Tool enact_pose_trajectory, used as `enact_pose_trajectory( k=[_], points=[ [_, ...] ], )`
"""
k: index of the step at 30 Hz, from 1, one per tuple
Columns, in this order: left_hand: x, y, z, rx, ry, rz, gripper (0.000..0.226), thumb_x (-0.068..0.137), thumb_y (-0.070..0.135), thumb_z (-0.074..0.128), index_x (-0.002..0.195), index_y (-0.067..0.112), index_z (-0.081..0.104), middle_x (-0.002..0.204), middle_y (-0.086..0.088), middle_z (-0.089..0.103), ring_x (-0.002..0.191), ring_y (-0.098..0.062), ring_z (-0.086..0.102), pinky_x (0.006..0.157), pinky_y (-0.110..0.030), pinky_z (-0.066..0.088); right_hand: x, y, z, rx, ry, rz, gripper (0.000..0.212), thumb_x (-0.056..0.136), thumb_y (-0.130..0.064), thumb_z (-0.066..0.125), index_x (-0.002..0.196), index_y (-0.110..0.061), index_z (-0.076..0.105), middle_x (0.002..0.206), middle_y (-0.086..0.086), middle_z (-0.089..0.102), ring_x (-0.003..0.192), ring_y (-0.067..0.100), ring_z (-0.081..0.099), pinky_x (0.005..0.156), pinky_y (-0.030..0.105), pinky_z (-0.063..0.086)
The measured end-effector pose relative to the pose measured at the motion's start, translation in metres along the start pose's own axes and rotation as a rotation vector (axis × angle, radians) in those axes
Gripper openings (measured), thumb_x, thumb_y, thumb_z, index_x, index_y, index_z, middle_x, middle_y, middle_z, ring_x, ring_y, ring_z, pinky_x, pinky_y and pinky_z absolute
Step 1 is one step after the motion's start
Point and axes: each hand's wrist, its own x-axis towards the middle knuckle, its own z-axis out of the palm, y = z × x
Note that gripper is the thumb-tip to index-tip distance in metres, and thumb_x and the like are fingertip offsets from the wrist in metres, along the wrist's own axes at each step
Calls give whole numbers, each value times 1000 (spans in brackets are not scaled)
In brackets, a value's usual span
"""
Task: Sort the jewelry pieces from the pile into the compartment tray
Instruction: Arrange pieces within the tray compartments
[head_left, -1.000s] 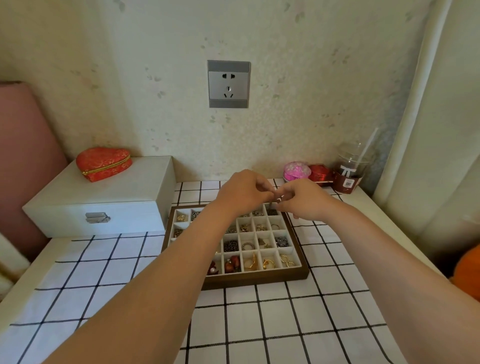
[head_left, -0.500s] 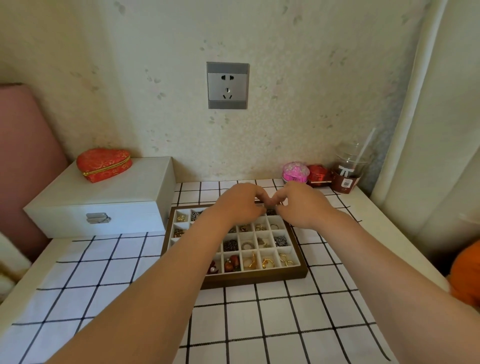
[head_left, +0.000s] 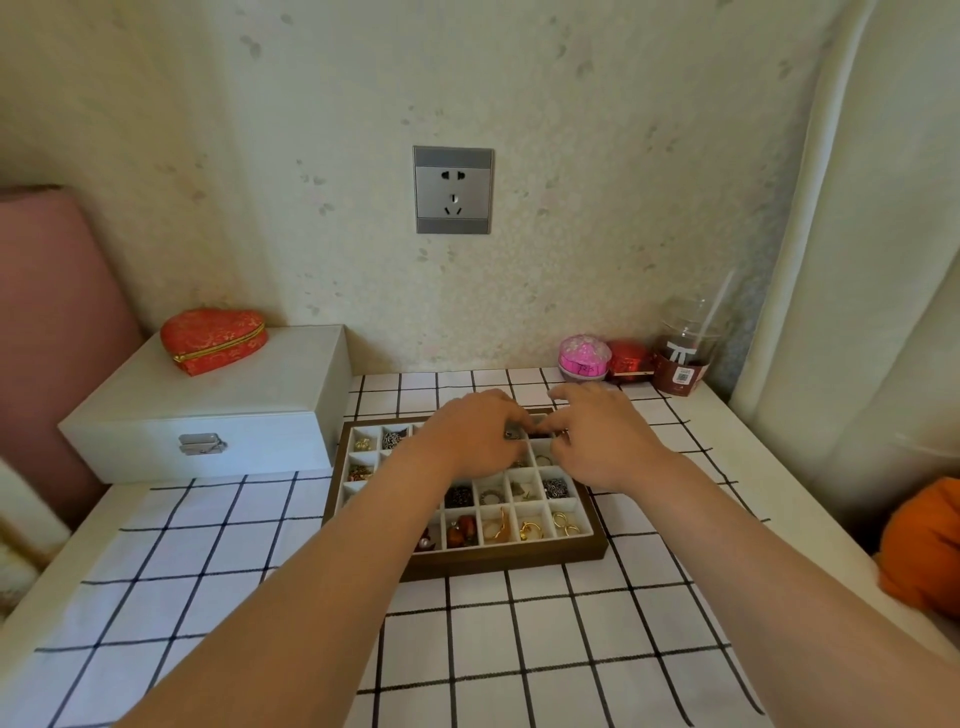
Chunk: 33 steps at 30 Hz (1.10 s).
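The jewelry piece (head_left: 513, 433) I'm working with is a small dark-grey bit pinched at the curled fingertips of my left hand (head_left: 475, 439). It sits over the far row of the compartment tray (head_left: 498, 564); I cannot tell which cell lies under it. My right hand (head_left: 605, 441) is just beside that pinch on the right. Its fingers are loosely spread and reach toward the far rim, and I see nothing held in them. The two hands nearly meet over the piece.

On the near side of the grip, the tray's cells are in plain sight. A dark chain (head_left: 555, 487) lies below my right hand. Gold hoops (head_left: 530, 530) and red beads (head_left: 461, 527) sit in the front row, against the wooden rim. My left forearm covers the tray's near-left cells.

To the left of the grip, a white box (head_left: 218, 405) stands close to the tray's left rim, with a red heart pouch (head_left: 213, 340) on its lid. Beyond the grip there is a strip of checked cloth (head_left: 519, 649), then the wall. Far right of the grip, a pink tin (head_left: 584, 358), a red tin (head_left: 628, 358) and a lidded cup (head_left: 683, 358) line the wall. A curtain (head_left: 857, 260) hangs past the table's right edge. The widest open cloth lies toward me, in front of the tray.
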Motion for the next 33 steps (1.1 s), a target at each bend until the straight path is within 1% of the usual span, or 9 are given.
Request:
enact_pose_trajectory(
  k=[3, 9, 14, 17, 19, 23, 26, 29, 33],
  points=[
    [-2, 0, -3, -49, 66, -3, 38, 91, 27, 61, 129, 28, 60, 130, 4, 57, 114, -14, 54, 91, -27, 42, 1, 1, 1, -25, 9, 10, 39, 97, -27, 51, 132, -39, 62, 156, -1, 37, 144, 24, 28, 118, 45, 21],
    [-6, 0, -3, -23, 17, -29, 45, 91, 34, 63, 135, 29, 54, 137, 5, 52, 123, -16, 50, 101, -35, 45, -1, 2, 5, 3, 11, -8, 39, 95, -22, 52, 127, -39, 66, 155, -2, 39, 144, 22, 29, 118, 47, 22],
    [-20, 0, -6, 1, 30, -27, 49, 93, 43, 59, 139, 29, 48, 140, 3, 50, 126, -17, 48, 104, -41, 45, -11, 0, 2, 433, 83, 86, 41, 93, -7, 53, 120, -34, 68, 145, -6, 47, 135, 14, 43, 111, 32, 36],
    [-40, -2, -10, 20, 54, -34, 50, 95, 46, 56, 141, 29, 47, 139, 5, 50, 125, -16, 49, 104, -40, 44, -26, -7, -6, 509, 74, 75, 40, 94, -15, 57, 130, -35, 61, 144, -8, 47, 134, 11, 44, 107, 27, 35],
    [-59, -4, -15, 48, 58, -35, 53, 95, 50, 54, 143, 29, 45, 139, 5, 49, 126, -16, 47, 104, -40, 43, -38, -14, -10, 540, -32, 56, 55, 91, -32, 67, 143, -37, 48, 150, -9, 40, 138, 12, 40, 108, 28, 34],
    [-109, -11, -23, 157, 52, -106, 69, 89, 64, 52, 149, 35, 34, 153, 6, 35, 140, -18, 33, 114, -42, 34, -62, -26, -5, 490, -290, 59, 123, 60, -64, 84, 157, -42, 12, 165, -10, 9, 149, 17, 22, 118, 41, 31],
    [-148, -22, -24, 203, 1, -224, 90, 79, 79, 51, 153, 36, 21, 163, 2, 14, 149, -22, 14, 117, -47, 26, -76, -29, 1, 362, -347, 94, 134, 59, -59, 86, 158, -40, -2, 167, -7, -6, 153, 21, 8, 121, 46, 26],
    [-178, -28, -21, 121, -43, -347, 98, 76, 73, 62, 153, 35, 15, 160, 2, 10, 146, -21, 19, 112, -41, 35, -85, -33, 1, 369, -251, 126, 119, 70, -49, 84, 159, -33, 6, 162, 1, 17, 147, 21, 23, 115, 41, 34],
    [-187, -30, -15, 28, 46, -389, 80, 83, 55, 67, 148, 38, 25, 138, 4, 38, 115, -9, 45, 88, -22, 49, -84, -30, -2, 391, -185, 149, 109, 71, -46, 84, 157, -35, 18, 149, 1, 37, 136, 20, 40, 107, 36, 42]
  ],
)
